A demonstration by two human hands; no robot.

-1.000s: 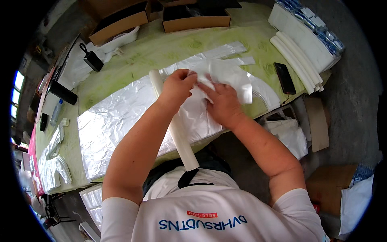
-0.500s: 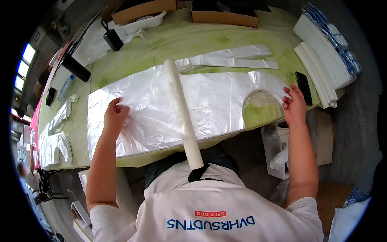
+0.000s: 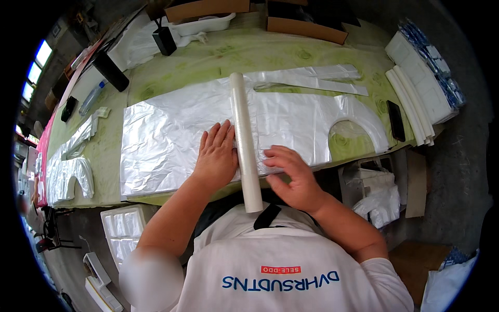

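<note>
A thin, shiny plastic apron (image 3: 171, 119) lies spread across the table, its rounded neck opening at the right and its long ties at the far side. A pale roll or tube (image 3: 244, 130) rests across the apron, its near end past the table edge by my waist. My left hand (image 3: 218, 156) lies flat on the apron just left of the roll, fingers stretched out. To the roll's right, my right hand (image 3: 293, 179) is open over the near edge, fingers spread and holding nothing.
On the green patterned tablecloth (image 3: 280, 54) lie a phone (image 3: 395, 121) and several white rolls (image 3: 413, 106) at right. Cardboard boxes (image 3: 306, 28) stand at the back. Far left are a black cylinder (image 3: 110, 72), a plastic bottle (image 3: 92, 99) and another folded plastic piece (image 3: 70, 177).
Both hands have come inward from the apron's two sides to the roll. My left hand has flattened onto the plastic. The neck end of the apron now lies down on the table.
</note>
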